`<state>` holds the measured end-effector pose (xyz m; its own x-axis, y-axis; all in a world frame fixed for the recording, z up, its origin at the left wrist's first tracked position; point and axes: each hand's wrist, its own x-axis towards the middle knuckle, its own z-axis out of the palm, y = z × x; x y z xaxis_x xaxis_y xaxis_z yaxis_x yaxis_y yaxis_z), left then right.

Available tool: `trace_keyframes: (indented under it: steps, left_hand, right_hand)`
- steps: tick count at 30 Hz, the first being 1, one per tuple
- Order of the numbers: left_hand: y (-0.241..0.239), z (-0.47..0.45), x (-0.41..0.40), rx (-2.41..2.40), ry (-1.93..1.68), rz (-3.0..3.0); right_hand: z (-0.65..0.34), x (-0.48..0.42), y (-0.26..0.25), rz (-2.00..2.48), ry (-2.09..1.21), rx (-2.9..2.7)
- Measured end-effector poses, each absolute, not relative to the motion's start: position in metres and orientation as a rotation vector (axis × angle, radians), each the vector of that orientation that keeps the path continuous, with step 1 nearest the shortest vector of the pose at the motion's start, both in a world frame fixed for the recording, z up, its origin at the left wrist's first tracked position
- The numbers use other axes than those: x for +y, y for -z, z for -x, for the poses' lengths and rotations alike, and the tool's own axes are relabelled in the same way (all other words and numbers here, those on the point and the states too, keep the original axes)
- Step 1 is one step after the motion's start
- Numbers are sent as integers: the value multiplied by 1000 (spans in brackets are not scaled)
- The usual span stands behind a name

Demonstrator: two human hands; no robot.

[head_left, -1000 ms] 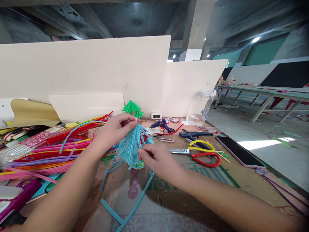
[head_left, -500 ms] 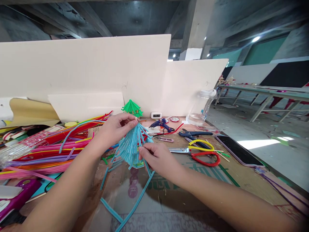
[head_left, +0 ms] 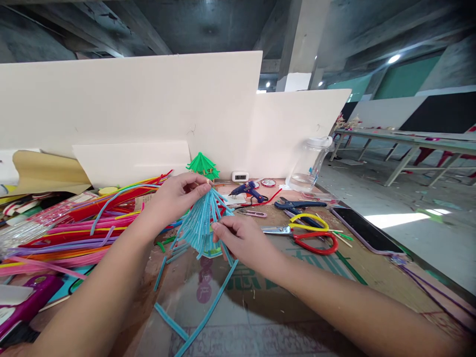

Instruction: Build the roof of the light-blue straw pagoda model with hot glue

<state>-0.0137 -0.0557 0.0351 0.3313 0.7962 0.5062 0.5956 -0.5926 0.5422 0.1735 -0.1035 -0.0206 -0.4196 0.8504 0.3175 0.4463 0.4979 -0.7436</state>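
A cone-shaped tassel of light-blue pipe cleaners (head_left: 196, 225) stands in front of me, its strands fanning downward. My left hand (head_left: 178, 198) pinches its narrow top between thumb and fingertips, around a small pale tip. At the lower right of the cone, my right hand (head_left: 243, 239) has its thumb and fingers closed on a blue strand; the fingertips are partly hidden. Below that hand, a long blue pipe cleaner (head_left: 213, 307) runs down toward the table's front, touching a shorter blue piece (head_left: 171, 321). Just behind the cone rises a small green pipe-cleaner roof (head_left: 202, 163).
Bundles of coloured pipe cleaners (head_left: 82, 238) cover the left side. To the right lie scissors (head_left: 312, 235), pliers (head_left: 301, 204), a glue gun (head_left: 250, 191) and a phone (head_left: 366, 230). A clear jug (head_left: 307, 166) and small clock (head_left: 240, 176) stand behind, before white boards (head_left: 148, 104).
My right hand has shifted very slightly at the cone's lower right side. The left hand keeps its pinch on the top, and the view has moved a touch.
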Motion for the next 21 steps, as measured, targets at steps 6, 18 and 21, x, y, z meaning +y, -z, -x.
trace_keyframes:
  steps: [6, 18, 21]
  left_hand:
    - [-34, 16, -53, 1286, -1126, -2354]
    - [-36, 14, -56, 1302, -1124, -2321]
    - [-36, 13, -56, 1307, -1126, -2324]
  right_hand:
    - [-174, -105, 30, 1107, -1031, -2080]
    - [-166, -104, 33, 1066, -1450, -1880]
    - [-164, -104, 33, 1073, -1464, -1875]
